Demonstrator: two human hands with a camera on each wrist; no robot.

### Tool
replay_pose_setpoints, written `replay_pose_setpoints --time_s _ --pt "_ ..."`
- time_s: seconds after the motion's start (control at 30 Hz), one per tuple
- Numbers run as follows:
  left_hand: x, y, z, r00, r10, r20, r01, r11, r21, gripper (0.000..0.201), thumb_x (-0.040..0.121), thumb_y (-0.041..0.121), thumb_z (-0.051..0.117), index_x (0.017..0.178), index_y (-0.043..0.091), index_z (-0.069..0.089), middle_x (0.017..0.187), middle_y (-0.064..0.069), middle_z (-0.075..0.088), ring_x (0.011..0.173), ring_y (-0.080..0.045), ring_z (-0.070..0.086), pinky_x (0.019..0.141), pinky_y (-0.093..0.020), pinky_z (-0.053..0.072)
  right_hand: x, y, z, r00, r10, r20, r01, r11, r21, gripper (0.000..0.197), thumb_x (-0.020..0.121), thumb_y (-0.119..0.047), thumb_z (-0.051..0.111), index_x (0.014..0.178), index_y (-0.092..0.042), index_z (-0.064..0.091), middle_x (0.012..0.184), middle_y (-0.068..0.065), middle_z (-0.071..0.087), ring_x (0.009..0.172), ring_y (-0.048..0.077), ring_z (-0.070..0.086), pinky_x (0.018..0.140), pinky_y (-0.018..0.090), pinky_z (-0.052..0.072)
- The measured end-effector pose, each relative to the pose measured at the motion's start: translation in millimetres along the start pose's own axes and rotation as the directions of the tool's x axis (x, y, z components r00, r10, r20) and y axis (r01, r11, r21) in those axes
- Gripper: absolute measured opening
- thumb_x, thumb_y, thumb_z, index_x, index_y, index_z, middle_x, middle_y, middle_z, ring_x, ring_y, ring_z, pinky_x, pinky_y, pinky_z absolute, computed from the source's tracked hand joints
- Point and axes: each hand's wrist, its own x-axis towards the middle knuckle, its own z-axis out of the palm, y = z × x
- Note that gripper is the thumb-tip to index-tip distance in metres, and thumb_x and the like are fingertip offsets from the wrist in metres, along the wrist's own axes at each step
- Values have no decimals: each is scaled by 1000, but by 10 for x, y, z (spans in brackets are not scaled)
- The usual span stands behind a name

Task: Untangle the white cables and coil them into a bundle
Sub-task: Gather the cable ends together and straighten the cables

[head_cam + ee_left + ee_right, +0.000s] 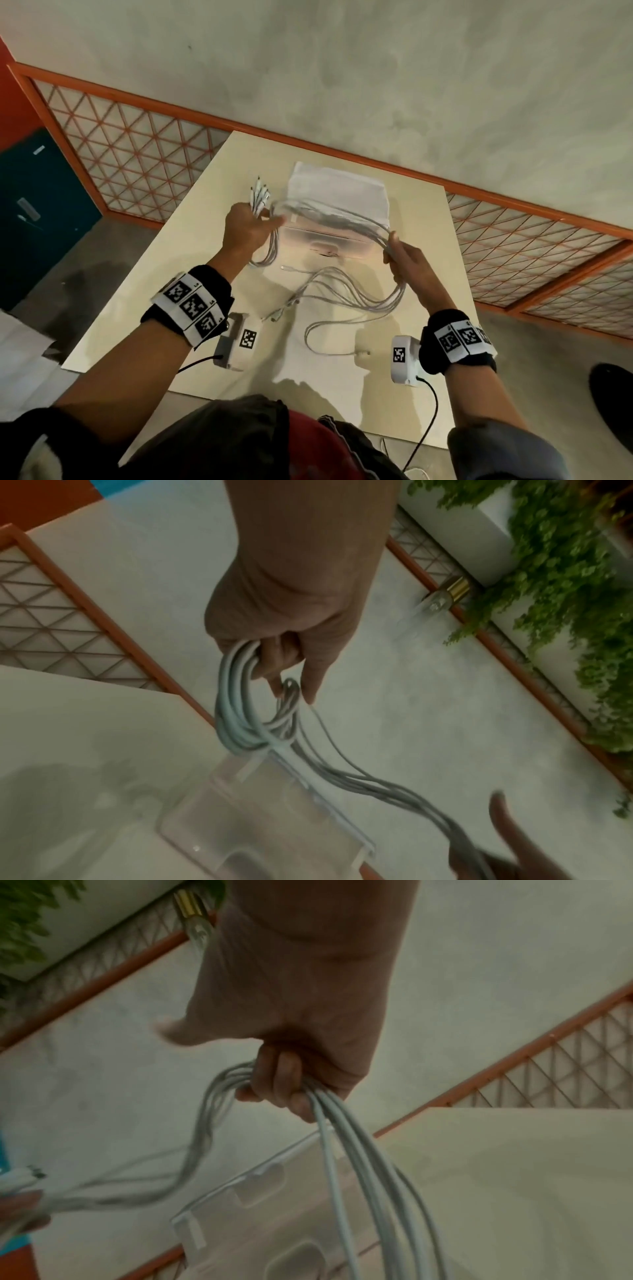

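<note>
Several white cables [335, 214] stretch in the air between my two hands above a cream table [191, 240]. My left hand [245, 226] grips one end of the bunch, with the plugs [260, 193] fanning out above its fingers and a loop [240, 718] hanging below the fist. My right hand [402, 255] grips the bunch further along, fingers [284, 1080] curled round the strands [356, 1164]. From there the cables drop and trail in loose loops [342, 298] on the table, with free ends [279, 313] lying near my left wrist.
A clear plastic box [337, 216] stands on the table beyond my hands, under the stretched cables. An orange-framed lattice panel [137, 150] runs along the concrete floor behind the table. Green foliage [565, 588] and a glass bulb [435, 607] lie further off.
</note>
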Motion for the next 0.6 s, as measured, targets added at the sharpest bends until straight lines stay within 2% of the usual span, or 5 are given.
replay_pose_setpoints --time_s 0.17,0.27,0.37,0.53,0.6 --pt "-160 -22 41 986 94 135 -66 977 -201 29 71 19 81 93 12 64 41 11 36 34 -4 32 43 -14 28 92 -155 -8 999 11 38 1 952 -307 56 97 -45 41 53 -12 53 40 -8 40 43 8 39 55 27 32" --pt "-286 61 45 951 206 229 -144 955 -261 14 83 27 70 79 16 62 43 13 36 38 -4 30 45 -18 28 133 -136 -16 992 78 103 -24 895 -445 38 95 -32 49 65 -12 62 53 2 53 57 20 50 64 31 39" --pt "-392 81 64 914 266 307 -177 941 -288 32 95 31 53 83 1 51 47 13 34 39 -2 30 40 -11 27 145 -84 17 983 122 141 -24 832 -554 16 91 -21 56 92 -9 67 84 10 69 86 28 64 75 28 44" --pt "-505 94 133 845 331 421 -219 931 -291 24 99 27 43 76 24 39 55 12 26 41 -2 26 40 -11 25 139 -265 191 996 -59 65 83 881 -466 26 88 -21 65 105 -2 64 98 9 66 84 17 58 64 2 38" --pt "-550 125 150 820 312 479 -186 938 -292 23 100 27 40 78 25 38 55 10 25 41 -2 23 39 -14 24 175 -344 251 989 -148 -7 129 886 -446 27 85 -19 67 105 0 61 107 14 64 91 25 62 80 15 46"
